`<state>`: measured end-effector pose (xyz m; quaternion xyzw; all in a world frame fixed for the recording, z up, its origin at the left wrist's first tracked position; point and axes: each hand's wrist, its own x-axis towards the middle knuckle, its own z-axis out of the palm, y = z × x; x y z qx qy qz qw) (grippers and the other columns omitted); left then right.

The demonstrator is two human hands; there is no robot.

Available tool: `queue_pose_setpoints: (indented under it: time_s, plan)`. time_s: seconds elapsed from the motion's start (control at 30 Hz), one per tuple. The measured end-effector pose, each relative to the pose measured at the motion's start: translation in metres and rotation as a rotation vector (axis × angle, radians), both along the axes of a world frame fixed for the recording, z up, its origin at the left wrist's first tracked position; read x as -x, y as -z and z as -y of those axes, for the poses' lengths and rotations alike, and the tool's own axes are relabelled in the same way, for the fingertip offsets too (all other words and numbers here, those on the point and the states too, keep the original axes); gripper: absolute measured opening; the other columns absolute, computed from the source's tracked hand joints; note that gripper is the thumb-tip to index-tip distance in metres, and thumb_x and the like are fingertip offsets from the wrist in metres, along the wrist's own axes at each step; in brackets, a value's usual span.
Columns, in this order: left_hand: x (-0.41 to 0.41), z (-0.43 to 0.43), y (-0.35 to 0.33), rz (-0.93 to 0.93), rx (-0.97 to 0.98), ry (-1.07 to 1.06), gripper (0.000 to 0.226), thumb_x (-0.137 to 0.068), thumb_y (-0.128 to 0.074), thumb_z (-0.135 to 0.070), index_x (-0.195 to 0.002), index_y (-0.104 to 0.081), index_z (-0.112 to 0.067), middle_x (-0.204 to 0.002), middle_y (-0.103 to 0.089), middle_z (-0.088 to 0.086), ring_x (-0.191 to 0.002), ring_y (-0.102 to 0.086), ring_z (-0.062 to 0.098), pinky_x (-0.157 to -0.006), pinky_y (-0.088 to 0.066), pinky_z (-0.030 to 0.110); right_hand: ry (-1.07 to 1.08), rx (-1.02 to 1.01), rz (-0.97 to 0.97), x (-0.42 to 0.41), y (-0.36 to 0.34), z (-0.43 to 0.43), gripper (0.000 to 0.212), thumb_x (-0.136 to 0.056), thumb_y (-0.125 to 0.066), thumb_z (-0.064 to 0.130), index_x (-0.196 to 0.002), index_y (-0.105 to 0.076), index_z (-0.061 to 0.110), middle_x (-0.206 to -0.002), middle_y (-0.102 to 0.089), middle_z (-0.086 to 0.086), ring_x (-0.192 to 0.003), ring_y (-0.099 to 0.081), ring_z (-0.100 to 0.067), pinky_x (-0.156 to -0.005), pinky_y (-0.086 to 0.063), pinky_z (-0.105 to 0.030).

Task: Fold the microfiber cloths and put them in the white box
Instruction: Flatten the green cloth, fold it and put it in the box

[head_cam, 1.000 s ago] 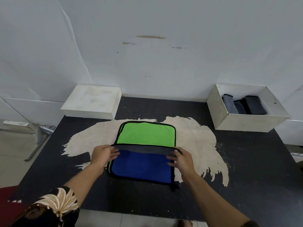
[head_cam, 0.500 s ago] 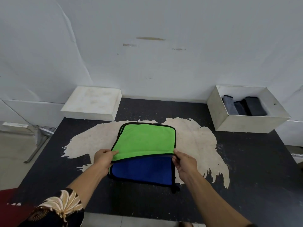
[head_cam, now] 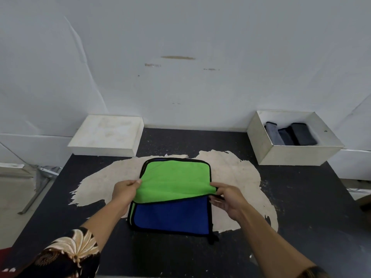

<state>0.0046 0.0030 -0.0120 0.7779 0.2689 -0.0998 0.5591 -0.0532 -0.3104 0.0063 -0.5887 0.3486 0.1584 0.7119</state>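
A green microfiber cloth [head_cam: 174, 179] with black edging lies on top of a blue cloth [head_cam: 172, 215] in the middle of the dark table. My left hand [head_cam: 125, 190] pinches the green cloth's near left corner. My right hand [head_cam: 225, 195] pinches its near right corner, and the near edge is raised off the blue cloth. The white box [head_cam: 297, 155] stands at the table's far right corner. Inside it lie folded dark and grey cloths [head_cam: 291, 134].
A closed flat white box [head_cam: 108, 135] sits at the far left corner against the wall. The black table [head_cam: 301, 207] has a large worn pale patch around the cloths. A metal frame stands on the floor to the left.
One second ago a grey layer lay across the middle under my hands. Now both hands hold the green cloth's near edge and have lifted it slightly toward me.
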Motion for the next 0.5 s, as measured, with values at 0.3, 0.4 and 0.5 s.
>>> queue_pose_setpoints:
  time_s: [0.3,0.4,0.5]
  plan:
    - [-0.044,0.043,-0.034,0.162,0.07,0.159,0.04,-0.091,-0.052,0.008,-0.11,-0.072,-0.02,-0.123,-0.063,0.007,-0.114,-0.058,0.024,-0.103,-0.046,0.036,0.228,0.161,0.263,-0.036,-0.031,0.035,0.012,-0.084,-0.07,-0.001,-0.079,-0.076,0.008,-0.098,-0.071,-0.017,-0.089,-0.065,-0.029,-0.08,-0.058,-0.038]
    - [-0.048,0.061,-0.039,0.126,0.097,0.232,0.041,-0.091,-0.053,0.01,-0.122,-0.067,-0.014,-0.13,-0.06,0.011,-0.119,-0.056,0.025,-0.106,-0.043,0.036,0.3,-0.022,0.229,-0.034,-0.045,0.054,0.029,-0.088,-0.052,-0.014,-0.09,-0.074,0.004,-0.105,-0.063,-0.017,-0.079,-0.06,-0.024,-0.054,-0.057,-0.026]
    - [-0.046,0.085,-0.047,0.102,0.119,0.279,0.046,-0.09,-0.056,0.009,-0.132,-0.059,-0.01,-0.135,-0.056,0.01,-0.122,-0.053,0.025,-0.106,-0.041,0.034,0.32,-0.136,0.194,-0.032,-0.056,0.08,0.035,-0.091,-0.043,-0.012,-0.1,-0.072,0.004,-0.11,-0.061,-0.018,-0.074,-0.059,-0.021,-0.047,-0.053,-0.022]
